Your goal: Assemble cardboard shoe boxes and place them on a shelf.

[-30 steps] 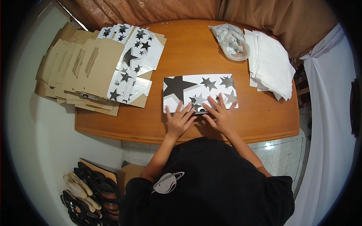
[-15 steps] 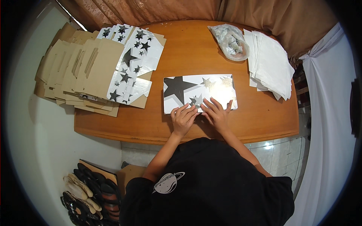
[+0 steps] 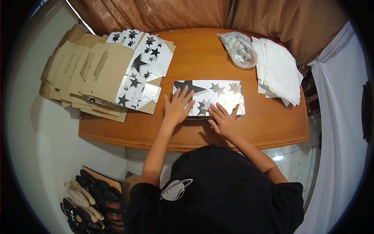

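- Your left hand (image 3: 177, 107) and right hand (image 3: 224, 121) lie flat, fingers spread, gripping nothing, on the star-printed box (image 3: 210, 97) at the table's (image 3: 194, 132) near edge.
- Step, probably: pressing it flat; near fold hidden.
- Next calls for even pressure along that edge.

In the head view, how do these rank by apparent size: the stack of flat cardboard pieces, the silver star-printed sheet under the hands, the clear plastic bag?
1. Stack of flat cardboard pieces
2. Silver star-printed sheet
3. Clear plastic bag

Our left hand (image 3: 177, 107) has slid out to the silver star-printed sheet's (image 3: 218, 95) left edge — our right hand (image 3: 224, 121) has drawn back toward its near edge.
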Demonstrator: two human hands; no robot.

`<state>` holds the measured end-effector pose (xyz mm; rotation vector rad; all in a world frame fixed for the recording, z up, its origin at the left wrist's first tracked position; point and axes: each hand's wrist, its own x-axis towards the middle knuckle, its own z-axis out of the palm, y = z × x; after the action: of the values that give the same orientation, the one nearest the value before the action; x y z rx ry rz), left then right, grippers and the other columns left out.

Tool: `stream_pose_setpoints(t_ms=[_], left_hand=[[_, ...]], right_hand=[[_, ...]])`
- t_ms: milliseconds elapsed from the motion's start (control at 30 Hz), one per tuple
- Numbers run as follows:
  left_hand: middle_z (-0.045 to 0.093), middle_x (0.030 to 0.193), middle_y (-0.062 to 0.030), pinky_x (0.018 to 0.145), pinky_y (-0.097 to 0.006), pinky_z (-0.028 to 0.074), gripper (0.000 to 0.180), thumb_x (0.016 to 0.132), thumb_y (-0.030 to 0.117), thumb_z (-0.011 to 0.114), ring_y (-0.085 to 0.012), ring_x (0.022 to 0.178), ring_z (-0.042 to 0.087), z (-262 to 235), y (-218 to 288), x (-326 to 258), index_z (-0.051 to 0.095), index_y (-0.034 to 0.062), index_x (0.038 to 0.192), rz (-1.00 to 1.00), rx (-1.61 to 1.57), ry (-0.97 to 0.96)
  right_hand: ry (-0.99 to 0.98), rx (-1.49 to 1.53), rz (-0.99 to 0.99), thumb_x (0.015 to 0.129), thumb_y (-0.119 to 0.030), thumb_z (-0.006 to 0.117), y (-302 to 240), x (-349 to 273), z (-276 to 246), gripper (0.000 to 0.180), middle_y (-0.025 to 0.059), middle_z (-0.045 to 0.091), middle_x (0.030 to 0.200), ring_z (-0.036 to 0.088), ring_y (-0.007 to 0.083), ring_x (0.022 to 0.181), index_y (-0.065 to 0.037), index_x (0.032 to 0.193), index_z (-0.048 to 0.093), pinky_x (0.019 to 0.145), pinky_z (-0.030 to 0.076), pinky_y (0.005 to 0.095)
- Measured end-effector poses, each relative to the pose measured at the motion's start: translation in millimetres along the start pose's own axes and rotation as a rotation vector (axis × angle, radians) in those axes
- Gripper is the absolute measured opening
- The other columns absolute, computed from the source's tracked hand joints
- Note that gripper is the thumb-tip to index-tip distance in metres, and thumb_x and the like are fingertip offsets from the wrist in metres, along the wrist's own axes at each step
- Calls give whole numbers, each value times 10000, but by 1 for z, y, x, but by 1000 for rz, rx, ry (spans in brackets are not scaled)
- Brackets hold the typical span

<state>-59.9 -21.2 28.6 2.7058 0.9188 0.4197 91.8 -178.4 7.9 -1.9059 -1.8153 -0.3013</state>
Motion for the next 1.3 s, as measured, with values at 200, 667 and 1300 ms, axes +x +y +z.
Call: stream_pose_setpoints(t_ms=[200,667,1300], left_hand=[[174,1442,-141,980,-654,45,521,902,495,280,-361,1322,147,32,-9,27,321,242,1356,0,181,82],[184,1415,-224,998,-619,21,619,829,446,498,-411,1319,93,30,19,-25,374,77,1310,-180,-31,460],[250,1381,-18,980,-645,-98,469,720,489,604,-407,1293,43,92,65,-72,464,484,1167,360,149,720]], right_hand=[[-509,105,-227,932,-391,278,7,34,5,492,2,194,1449,202,233,1326,-181,1377,253,1032,52,595],[-123,666,358,872,-170,386,156,26,27,560,174,151,1443,129,307,1339,-58,1381,184,1081,95,380],[252,1234,450,816,-138,472,51,-7,-29,506,136,382,1260,326,235,1201,18,1280,344,1023,210,323]])
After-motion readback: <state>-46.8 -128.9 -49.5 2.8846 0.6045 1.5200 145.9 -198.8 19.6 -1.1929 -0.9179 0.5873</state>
